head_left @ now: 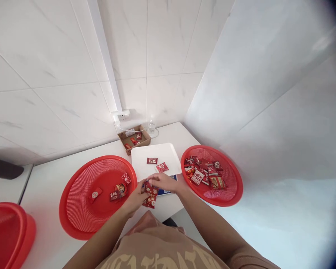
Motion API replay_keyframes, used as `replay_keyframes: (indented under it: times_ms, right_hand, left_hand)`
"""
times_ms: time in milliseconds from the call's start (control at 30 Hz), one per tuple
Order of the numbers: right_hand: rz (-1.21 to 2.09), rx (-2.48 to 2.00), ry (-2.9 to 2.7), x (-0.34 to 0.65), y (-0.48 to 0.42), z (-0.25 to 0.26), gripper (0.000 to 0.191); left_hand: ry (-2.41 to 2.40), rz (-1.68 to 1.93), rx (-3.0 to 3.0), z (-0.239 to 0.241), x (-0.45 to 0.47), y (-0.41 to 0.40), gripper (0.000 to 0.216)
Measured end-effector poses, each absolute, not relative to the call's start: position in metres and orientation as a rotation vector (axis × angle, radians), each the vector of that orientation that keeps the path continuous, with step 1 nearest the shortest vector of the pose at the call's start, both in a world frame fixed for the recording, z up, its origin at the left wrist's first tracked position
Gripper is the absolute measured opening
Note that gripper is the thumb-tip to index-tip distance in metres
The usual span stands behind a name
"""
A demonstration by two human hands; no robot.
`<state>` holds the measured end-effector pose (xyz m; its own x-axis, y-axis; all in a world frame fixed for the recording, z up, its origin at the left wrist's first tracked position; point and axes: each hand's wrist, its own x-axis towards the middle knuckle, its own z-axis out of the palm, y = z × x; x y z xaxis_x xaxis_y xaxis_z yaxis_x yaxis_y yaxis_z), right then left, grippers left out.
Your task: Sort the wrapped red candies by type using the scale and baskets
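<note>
Close to my body, over the front edge of the table, both hands are on a red patterned pouch (151,200). My left hand (136,197) grips its left side, thumb across the front. The fingers of my right hand (164,182) are closed at the pouch's top edge; exactly what they pinch there is too small to make out. Just beyond, a white tray (140,168) carries a dark red packet (152,160) and a red-and-white packet (162,167). A blue printed panel (165,193) shows partly under my right hand.
A red basket (70,194) with a few packets stands left, another red basket (238,186) with many packets right. Behind the tray are a cardboard box (141,143) with small red packets and a glass (151,127). More red baskets (24,231) sit far left. Walls close off the back and right.
</note>
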<state>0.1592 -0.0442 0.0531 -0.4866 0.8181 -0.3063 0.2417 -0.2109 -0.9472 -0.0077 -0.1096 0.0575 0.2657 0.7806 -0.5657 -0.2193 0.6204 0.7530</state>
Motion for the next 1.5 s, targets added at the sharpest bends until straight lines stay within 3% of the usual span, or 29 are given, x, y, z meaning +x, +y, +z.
replay_keyframes:
  times_ms: [100, 167, 433, 533, 600, 667, 800, 900, 1133, 1333, 1500]
  right_hand:
    - [1.731, -1.282, -1.624, 0.159, -0.056, 0.052, 0.004]
    - [1.742, -1.339, -1.495, 0.161, -0.055, 0.046, 0.008]
    - [1.371, -1.539, -0.746, 0.183, -0.015, 0.023, 0.011]
    - [1.213, -1.679, -0.914, 0.193, -0.011, 0.025, 0.033]
    - [1.156, -1.726, -1.159, 0.194, -0.019, 0.027, 0.037]
    - [1.272, -1.679, -1.354, 0.190, -0.037, 0.030, 0.032]
    - [1.924, -1.408, -1.345, 0.172, -0.077, 0.029, 0.035]
    - [2.060, -1.331, -1.150, 0.158, -0.088, 0.024, 0.039]
    - [1.766, -1.479, -1.011, 0.147, -0.060, 0.027, 0.050]
    - [1.248, -1.746, -1.387, 0.201, -0.057, 0.026, 0.036]
    - [0.833, -2.118, -1.437, 0.283, -0.082, 0.012, 0.036]
  left_hand:
    - [1.117, 0.657, 0.588, 0.055, -0.003, -0.112, 0.089]
    - [1.158, 0.668, 0.556, 0.051, -0.001, -0.113, 0.090]
    - [1.219, 0.683, 0.536, 0.035, -0.011, -0.117, 0.050]
    - [1.194, 0.671, 0.551, 0.041, -0.014, -0.117, 0.037]
    - [1.172, 0.696, 0.545, 0.046, -0.014, -0.116, 0.032]
    - [1.161, 0.761, 0.515, 0.050, -0.012, -0.115, 0.029]
    - [1.201, 0.871, 0.452, 0.050, -0.007, -0.109, 0.027]
    - [1.224, 0.907, 0.442, 0.048, -0.005, -0.104, 0.024]
    - [1.350, 0.936, 0.386, 0.052, -0.006, -0.104, 0.061]
    - [1.330, 0.892, 0.557, 0.059, -0.032, -0.121, 0.053]
    - [1.527, 0.962, 0.851, 0.045, -0.066, -0.137, 0.051]
